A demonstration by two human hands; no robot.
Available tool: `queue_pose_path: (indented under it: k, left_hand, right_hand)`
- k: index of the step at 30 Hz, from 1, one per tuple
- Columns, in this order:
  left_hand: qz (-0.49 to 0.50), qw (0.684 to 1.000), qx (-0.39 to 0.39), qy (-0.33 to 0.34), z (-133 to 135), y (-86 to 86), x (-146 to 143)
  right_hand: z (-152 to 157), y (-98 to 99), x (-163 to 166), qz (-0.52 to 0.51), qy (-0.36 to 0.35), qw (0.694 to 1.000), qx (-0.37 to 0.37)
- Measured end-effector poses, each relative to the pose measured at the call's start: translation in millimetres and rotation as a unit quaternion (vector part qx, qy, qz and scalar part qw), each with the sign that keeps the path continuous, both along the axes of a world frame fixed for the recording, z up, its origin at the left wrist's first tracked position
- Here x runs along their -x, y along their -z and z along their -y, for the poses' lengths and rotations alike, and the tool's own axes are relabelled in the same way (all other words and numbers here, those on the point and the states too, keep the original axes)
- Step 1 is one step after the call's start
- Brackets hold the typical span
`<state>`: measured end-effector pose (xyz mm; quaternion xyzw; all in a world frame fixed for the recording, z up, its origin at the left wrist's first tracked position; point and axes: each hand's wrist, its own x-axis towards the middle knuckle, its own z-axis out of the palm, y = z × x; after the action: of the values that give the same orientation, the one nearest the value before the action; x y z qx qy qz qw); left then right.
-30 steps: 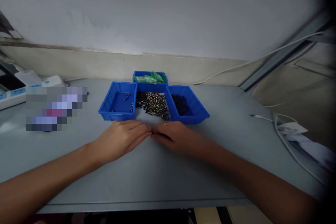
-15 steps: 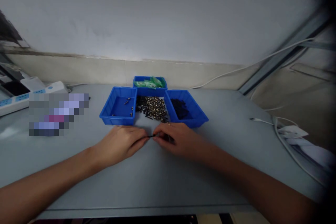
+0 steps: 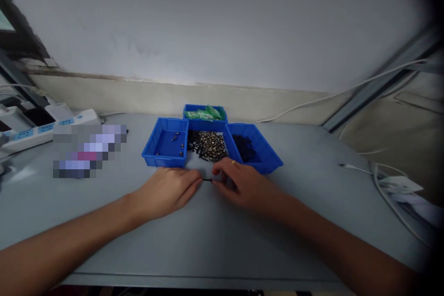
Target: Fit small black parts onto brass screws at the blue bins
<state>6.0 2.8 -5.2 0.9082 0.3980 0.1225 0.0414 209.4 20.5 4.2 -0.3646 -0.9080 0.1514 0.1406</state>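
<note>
Left fingers and thumb clamp one end of a slim dark piece [image 3: 207, 180], held by the left hand [image 3: 169, 190] toward the parted fingertips of the right hand [image 3: 248, 185]; contact there is unclear. Beyond both hands' fingers, brassy and black hardware [image 3: 211, 145] lies heaped among blue bins [image 3: 163, 142].

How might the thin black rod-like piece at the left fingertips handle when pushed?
The thin black rod-like piece is probably stiff: it juts straight from the left hand without drooping. It looks light, being so slim beside the hand. It may roll, given its slenderness, though its cross-section is unclear.
</note>
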Motion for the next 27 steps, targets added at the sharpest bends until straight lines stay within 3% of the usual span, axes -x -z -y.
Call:
queue_pose_path:
  k: [6, 12, 17, 19, 22, 25, 27]
  left_hand:
    - [-0.004, 1.0, 0.015, -0.01, -2, 3.0, 0]
    - [0.031, 0.997, 0.064, -0.008, -1, 3.9, 1]
    - [0.021, 0.998, 0.06, -0.021, -1, 1.4, 1]
    - [-0.007, 0.999, 0.032, -0.015, -2, 1.4, 0]
    - [-0.043, 0.999, -0.025, 0.012, -3, 4.7, -3]
    - [-0.06, 0.996, -0.061, 0.016, -4, 10.2, -8]
    - [-0.072, 0.995, -0.075, 0.004, -4, 12.8, -11]
  right_hand:
    - [1, -0.5, -3, 0.039, -0.143, 0.988, -0.041]
    - [0, 4.3, -4, 0.084, -0.153, 0.976, -0.133]
    - [0, -1.2, -8, 0.044, -0.162, 0.961, -0.219]
    - [-4, -7.5, -11, 0.014, -0.117, 0.958, -0.262]
    - [-15, -15.6, -20, 0.001, 0.043, 0.954, -0.298]
    - [-26, -15.5, -29, 0.051, 0.171, 0.94, -0.293]
    - [-32, -10.8, -33, 0.077, 0.2, 0.939, -0.269]
